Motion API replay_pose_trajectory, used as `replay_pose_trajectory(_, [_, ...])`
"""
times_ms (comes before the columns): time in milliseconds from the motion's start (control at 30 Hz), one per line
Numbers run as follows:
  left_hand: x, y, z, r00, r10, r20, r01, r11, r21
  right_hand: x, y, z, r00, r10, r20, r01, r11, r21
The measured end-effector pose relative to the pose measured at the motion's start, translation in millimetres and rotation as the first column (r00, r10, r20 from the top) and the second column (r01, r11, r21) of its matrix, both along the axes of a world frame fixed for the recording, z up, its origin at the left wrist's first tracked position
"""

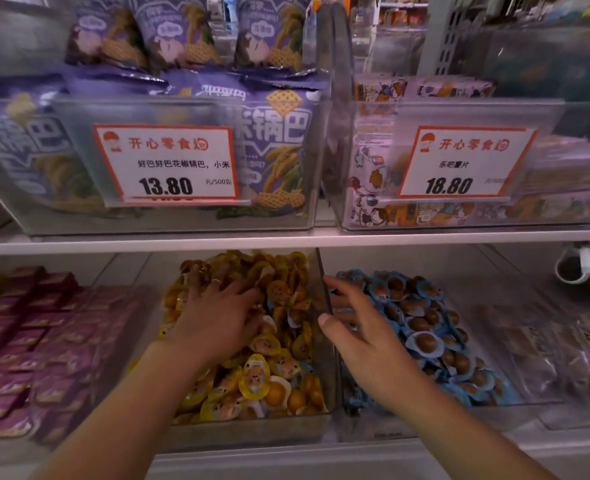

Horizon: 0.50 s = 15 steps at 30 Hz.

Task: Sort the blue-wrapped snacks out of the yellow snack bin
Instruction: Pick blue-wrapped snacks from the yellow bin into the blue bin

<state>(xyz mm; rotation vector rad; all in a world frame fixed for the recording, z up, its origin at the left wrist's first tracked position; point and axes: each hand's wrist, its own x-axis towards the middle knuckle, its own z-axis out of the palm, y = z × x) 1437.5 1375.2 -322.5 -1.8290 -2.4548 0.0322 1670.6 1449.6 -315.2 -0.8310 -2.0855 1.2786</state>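
A clear bin (252, 431) on the lower shelf is heaped with yellow-wrapped snacks (255, 379). To its right, past a clear divider wall (324, 285), a second bin (383, 427) is filled with blue-wrapped snacks (425, 341). My left hand (217, 313) lies palm down on the yellow heap, fingers spread and pressed into the packets. My right hand (359, 327) hovers over the left edge of the blue pile by the divider, fingers spread, thumb toward the yellow bin. I see nothing gripped in either hand. No blue packet shows plainly among the yellow ones.
Purple-wrapped packets (26, 358) fill the bin at the left. A bin of clear-wrapped brown snacks (546, 348) stands at the right. The shelf above (286, 242) carries bins of purple snack bags (272, 150) and printed packets (373, 188), with price tags in front.
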Motion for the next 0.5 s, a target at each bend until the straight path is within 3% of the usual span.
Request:
replay_pose_trajectory(100, [16.8,-3.4,8.6,0.998,-0.053,-0.041,0.053,0.999,0.006,-1.4,0.5,0.4,1.000,-0.003,0.002,0.003,1.000,0.003])
replay_pose_trajectory(267, [53.0,8.7,9.6,0.984,-0.169,0.049,0.164,0.982,0.097,-2.2,1.4,-0.4,1.000,-0.008,0.000,0.008,1.000,0.006])
replay_pose_trajectory(333, [60.8,20.9,-0.9,0.975,-0.158,0.153,0.159,0.987,0.003,-1.9,2.0,-1.0,1.000,-0.008,0.005,0.008,1.000,-0.002])
replay_pose_trajectory(500, [55.8,46.0,-19.4,0.995,-0.100,0.012,0.101,0.977,-0.186,-1.7,1.9,-1.3,1.000,0.009,0.016,-0.009,1.000,-0.013])
